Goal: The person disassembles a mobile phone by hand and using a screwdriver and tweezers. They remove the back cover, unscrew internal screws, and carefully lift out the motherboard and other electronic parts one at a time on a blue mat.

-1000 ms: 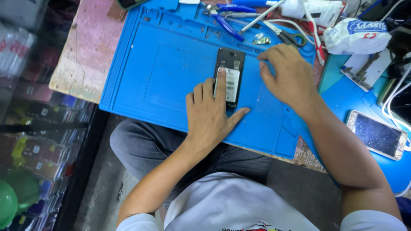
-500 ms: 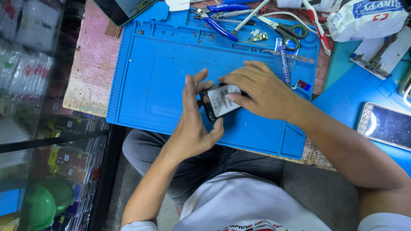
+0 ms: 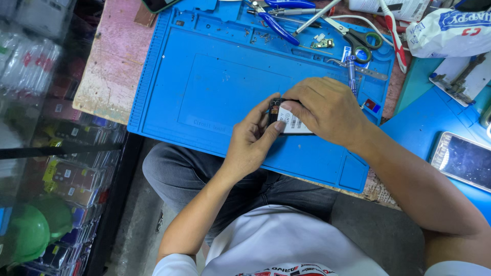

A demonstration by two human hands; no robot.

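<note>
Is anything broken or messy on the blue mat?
The phone held by the left hand and right hand has its back off, with the insides showing. Small loose parts lie scattered at the blue mat's top edge, near the scissors.

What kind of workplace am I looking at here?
Most likely a phone repair bench: a blue repair mat covers the table, pliers and scissors lie along its top edge, and both hands hold an opened phone.

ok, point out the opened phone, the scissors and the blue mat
opened phone (image 3: 292, 122), head view, white label on its exposed inside
scissors (image 3: 364, 40), head view, green handle loop
blue mat (image 3: 215, 87), head view, bare middle panel
</note>
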